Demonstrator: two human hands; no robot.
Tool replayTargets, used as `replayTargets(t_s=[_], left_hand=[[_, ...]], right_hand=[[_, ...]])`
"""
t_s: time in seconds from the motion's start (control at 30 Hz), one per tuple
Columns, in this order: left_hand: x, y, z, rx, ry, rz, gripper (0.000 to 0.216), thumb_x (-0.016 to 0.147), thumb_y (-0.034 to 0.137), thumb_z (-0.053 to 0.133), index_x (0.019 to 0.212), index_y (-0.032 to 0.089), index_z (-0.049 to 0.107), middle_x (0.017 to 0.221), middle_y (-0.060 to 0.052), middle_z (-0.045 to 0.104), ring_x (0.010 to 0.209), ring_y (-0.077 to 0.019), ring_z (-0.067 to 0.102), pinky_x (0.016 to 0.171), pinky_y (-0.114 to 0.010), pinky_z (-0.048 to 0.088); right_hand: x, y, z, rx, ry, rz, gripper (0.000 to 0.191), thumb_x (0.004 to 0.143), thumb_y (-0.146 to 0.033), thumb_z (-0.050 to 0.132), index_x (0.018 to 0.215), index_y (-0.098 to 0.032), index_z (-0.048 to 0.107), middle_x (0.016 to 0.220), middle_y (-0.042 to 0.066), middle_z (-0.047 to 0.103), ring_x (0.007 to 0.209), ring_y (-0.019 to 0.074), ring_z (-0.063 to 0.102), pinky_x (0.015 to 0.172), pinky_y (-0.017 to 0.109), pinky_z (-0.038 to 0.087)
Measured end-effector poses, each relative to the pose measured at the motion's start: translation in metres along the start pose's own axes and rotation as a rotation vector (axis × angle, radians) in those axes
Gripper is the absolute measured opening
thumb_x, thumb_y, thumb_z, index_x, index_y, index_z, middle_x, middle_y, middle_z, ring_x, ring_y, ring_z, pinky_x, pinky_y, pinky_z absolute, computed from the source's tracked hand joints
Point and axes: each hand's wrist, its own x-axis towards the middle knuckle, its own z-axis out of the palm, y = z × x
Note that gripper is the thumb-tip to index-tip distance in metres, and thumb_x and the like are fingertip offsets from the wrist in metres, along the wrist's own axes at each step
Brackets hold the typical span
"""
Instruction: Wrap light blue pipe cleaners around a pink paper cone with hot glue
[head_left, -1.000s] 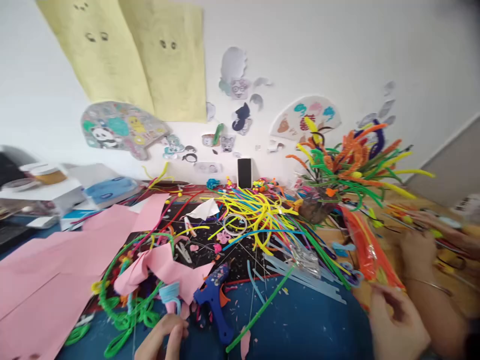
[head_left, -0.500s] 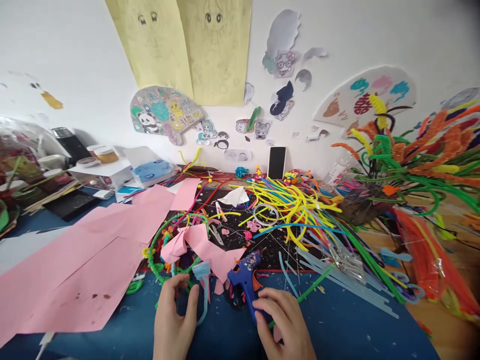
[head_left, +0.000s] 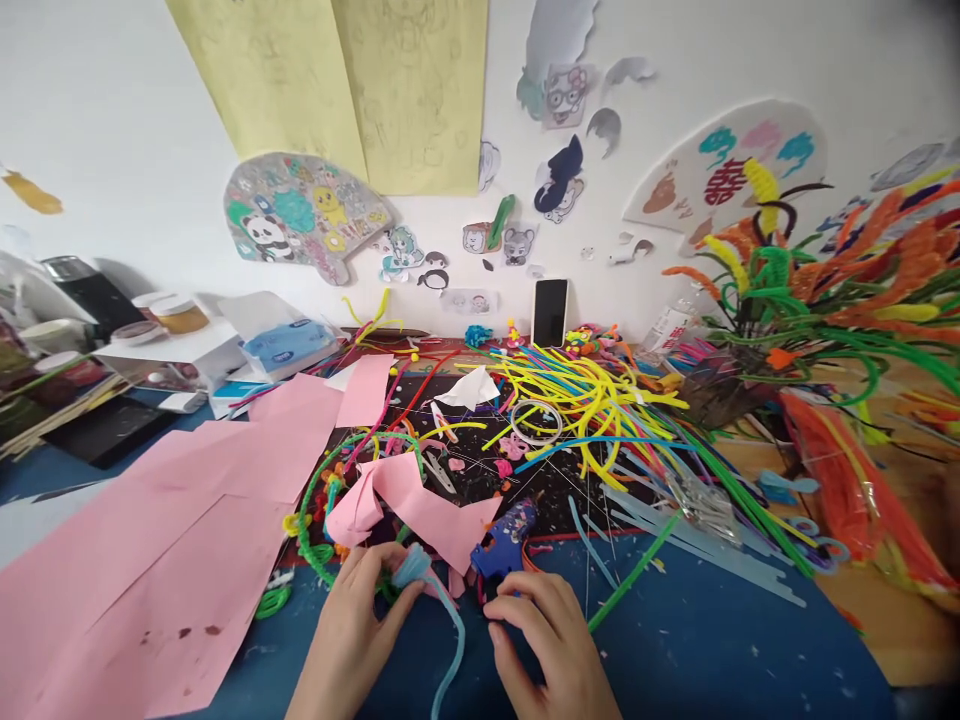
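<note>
My left hand pinches a light blue pipe cleaner between thumb and fingers. One end of it is folded into a thick bundle, and a long tail curves down toward the front. To the right, my right hand is half curled, its thumb and fingers apart with nothing visible between them. Just behind those fingers lies a blue hot glue gun, its handle mostly hidden by the hand. Cut pink paper and a green pipe cleaner ring lie beyond my left hand.
Large pink sheets cover the left side. Yellow pipe cleaners spread over the black mat, near a silver ring. Clear glue sticks lie at right. A phone leans on the wall; a pipe cleaner bouquet stands far right.
My left hand has shifted slightly right with the blue pipe cleaner, whose tail now swings out to the right. My right hand has come off the glue gun handle. The view has tilted a little.
</note>
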Motion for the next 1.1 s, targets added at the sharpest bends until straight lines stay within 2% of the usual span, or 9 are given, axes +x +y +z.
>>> replayTargets(t_s=[0.13, 0.33, 0.53, 0.67, 0.77, 0.87, 0.97, 1.03, 1.1], left_hand=[[-0.006, 0.015, -0.005, -0.167, 0.09, -0.029, 0.034, 0.091, 0.032, 0.07, 0.123, 0.025, 0.061, 0.075, 0.003, 0.067, 0.066, -0.0172, 0.064, 0.063, -0.026, 0.055], [-0.004, 0.057, 0.006, -0.537, 0.099, -0.087, 0.041, 0.085, 0.029, 0.08, 0.122, 0.025, 0.061, 0.083, 0.001, 0.074, 0.077, -0.0175, 0.071, 0.074, -0.026, 0.059], [0.003, 0.089, 0.027, -0.756, 0.057, -0.222, 0.034, 0.088, 0.041, 0.077, 0.114, 0.022, 0.066, 0.083, -0.002, 0.074, 0.08, -0.0184, 0.07, 0.074, -0.026, 0.057], [0.004, 0.088, 0.035, -0.721, -0.071, -0.088, 0.04, 0.083, 0.032, 0.082, 0.119, 0.024, 0.068, 0.092, -0.004, 0.08, 0.085, -0.0211, 0.076, 0.082, -0.03, 0.061], [0.002, 0.087, 0.041, -0.602, -0.051, 0.007, 0.039, 0.08, 0.027, 0.084, 0.116, 0.026, 0.071, 0.105, -0.005, 0.08, 0.092, -0.024, 0.078, 0.083, -0.033, 0.064], [-0.001, 0.089, 0.05, -0.512, 0.061, 0.093, 0.03, 0.08, 0.027, 0.083, 0.109, 0.026, 0.074, 0.102, -0.007, 0.079, 0.094, -0.0264, 0.076, 0.082, -0.036, 0.064], [-0.005, 0.083, 0.056, -0.496, 0.304, 0.113, 0.028, 0.079, 0.022, 0.083, 0.105, 0.026, 0.072, 0.088, -0.004, 0.079, 0.086, -0.0264, 0.075, 0.095, -0.049, 0.06], [-0.011, 0.068, 0.054, -0.487, 0.514, 0.107, 0.039, 0.076, 0.017, 0.084, 0.11, 0.027, 0.069, 0.078, 0.001, 0.076, 0.08, -0.0257, 0.074, 0.105, -0.057, 0.053], [-0.02, 0.046, 0.046, -0.459, 0.62, 0.066, 0.052, 0.072, 0.019, 0.086, 0.118, 0.029, 0.064, 0.075, 0.004, 0.075, 0.085, -0.0271, 0.075, 0.108, -0.06, 0.051]], right_hand=[[0.004, -0.006, -0.013, 0.055, 0.067, -0.001, 0.021, 0.096, -0.011, 0.055, 0.111, -0.024, 0.06, 0.1, 0.006, 0.07, 0.09, 0.021, 0.069, 0.08, 0.035, 0.058], [0.029, -0.023, -0.044, 0.036, 0.095, -0.099, 0.033, 0.105, -0.029, 0.052, 0.137, -0.02, 0.058, 0.117, 0.011, 0.075, 0.104, 0.0226, 0.072, 0.088, 0.034, 0.061], [0.035, -0.016, -0.06, 0.057, 0.127, -0.046, 0.018, 0.103, -0.022, 0.059, 0.116, -0.022, 0.071, 0.096, 0.004, 0.079, 0.084, 0.0174, 0.075, 0.074, 0.029, 0.061], [0.032, -0.008, -0.067, 0.107, 0.165, -0.008, 0.013, 0.1, -0.018, 0.061, 0.108, -0.02, 0.072, 0.09, 0.004, 0.078, 0.082, 0.0169, 0.074, 0.073, 0.027, 0.061], [0.033, -0.004, -0.069, 0.1, 0.191, -0.065, 0.014, 0.097, -0.013, 0.062, 0.105, -0.02, 0.071, 0.088, 0.004, 0.076, 0.079, 0.0163, 0.07, 0.071, 0.027, 0.059], [0.033, -0.002, -0.068, 0.051, 0.202, -0.157, 0.017, 0.098, -0.013, 0.059, 0.11, -0.02, 0.071, 0.094, 0.007, 0.077, 0.084, 0.0181, 0.069, 0.075, 0.031, 0.061], [0.027, -0.001, -0.066, -0.004, 0.226, -0.21, 0.017, 0.099, -0.016, 0.058, 0.108, -0.021, 0.072, 0.088, 0.007, 0.077, 0.079, 0.0192, 0.069, 0.072, 0.033, 0.061], [0.021, 0.0, -0.066, 0.052, 0.132, -0.247, 0.015, 0.102, -0.019, 0.057, 0.105, -0.022, 0.071, 0.078, 0.004, 0.075, 0.071, 0.0177, 0.068, 0.068, 0.031, 0.06], [0.016, 0.004, -0.064, 0.19, -0.04, -0.254, 0.021, 0.108, -0.03, 0.05, 0.102, -0.025, 0.069, 0.071, 0.001, 0.073, 0.067, 0.016, 0.068, 0.066, 0.029, 0.058]])
